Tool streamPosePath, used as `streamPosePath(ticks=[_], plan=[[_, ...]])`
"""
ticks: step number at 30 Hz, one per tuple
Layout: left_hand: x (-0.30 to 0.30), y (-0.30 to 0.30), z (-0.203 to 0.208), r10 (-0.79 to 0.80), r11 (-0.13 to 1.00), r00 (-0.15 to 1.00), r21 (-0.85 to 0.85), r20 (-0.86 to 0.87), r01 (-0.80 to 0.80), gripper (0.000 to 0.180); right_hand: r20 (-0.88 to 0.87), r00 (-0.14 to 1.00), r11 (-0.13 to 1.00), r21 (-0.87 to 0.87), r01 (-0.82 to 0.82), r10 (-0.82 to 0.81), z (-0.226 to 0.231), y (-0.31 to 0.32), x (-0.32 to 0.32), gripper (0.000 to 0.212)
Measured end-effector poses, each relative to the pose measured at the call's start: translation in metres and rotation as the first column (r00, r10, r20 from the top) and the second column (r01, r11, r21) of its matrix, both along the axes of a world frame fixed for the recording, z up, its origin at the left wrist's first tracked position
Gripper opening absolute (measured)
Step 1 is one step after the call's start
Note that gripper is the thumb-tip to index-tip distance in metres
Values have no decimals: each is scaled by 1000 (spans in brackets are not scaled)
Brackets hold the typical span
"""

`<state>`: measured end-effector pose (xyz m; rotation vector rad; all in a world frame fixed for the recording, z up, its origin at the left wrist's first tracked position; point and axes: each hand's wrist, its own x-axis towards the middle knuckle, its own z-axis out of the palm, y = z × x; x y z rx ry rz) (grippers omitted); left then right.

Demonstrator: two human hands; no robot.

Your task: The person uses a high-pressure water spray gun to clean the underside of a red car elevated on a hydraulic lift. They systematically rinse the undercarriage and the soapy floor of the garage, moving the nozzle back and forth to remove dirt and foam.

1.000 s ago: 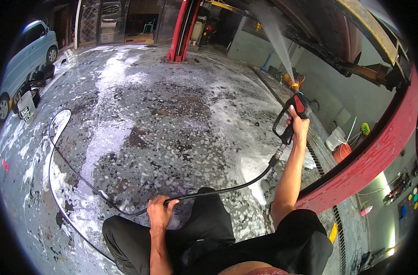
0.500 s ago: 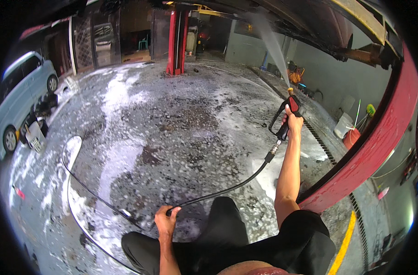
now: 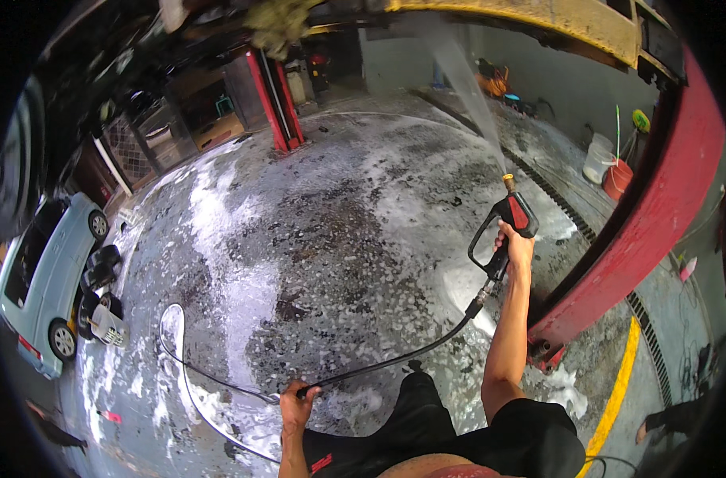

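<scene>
In my right hand [image 3: 516, 244] is a black and red pressure washer gun [image 3: 513, 218] with a brass nozzle, the fingers wrapped round its grip. A fan of water spray [image 3: 466, 84] shoots from the nozzle upward and away, toward the underside of a raised vehicle [image 3: 180, 48]. From the gun's base a black hose [image 3: 395, 360] curves down to my left hand [image 3: 296, 405], which is closed round it. Beyond that hand the hose loops out over the foamy floor [image 3: 331, 239] to the left.
A red lift post [image 3: 642, 247] with a yellow arm [image 3: 530, 28] stands close on my right; another red post [image 3: 274, 103] is farther off. A light blue car [image 3: 48, 279], a bucket [image 3: 108, 325] and tyres are at left. Buckets [image 3: 616, 179] stand by the right wall near a drain grate [image 3: 562, 203].
My view has shifted, with more of the vehicle's underside showing above. The gun sits slightly lower and closer in the picture, still spraying. Both hands keep their hold.
</scene>
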<state>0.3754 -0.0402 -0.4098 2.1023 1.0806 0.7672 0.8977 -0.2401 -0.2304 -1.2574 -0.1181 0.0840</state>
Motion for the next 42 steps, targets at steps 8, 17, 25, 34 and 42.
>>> streamPosePath(ticks=[8,17,25,34,42], plan=[[28,-37,130,-263,965,949,-53,-174,258,33,-208,954,966,-93,-239,216,34,-109,-37,11],[118,-101,216,-707,707,697,-110,-118,698,33,-256,964,960,-243,-140,75,96,-287,-124,18],[136,-186,279,-940,328,338,-153,47,932,31,-261,965,803,-577,-152,-4,213,-386,-243,18],[136,-262,308,-985,56,77,-131,156,990,36,-314,942,595,-782,-185,-121,264,-457,-317,4],[169,-359,330,-967,-93,-95,18,237,995,39,-461,884,658,-690,-302,-78,299,-527,-278,18]])
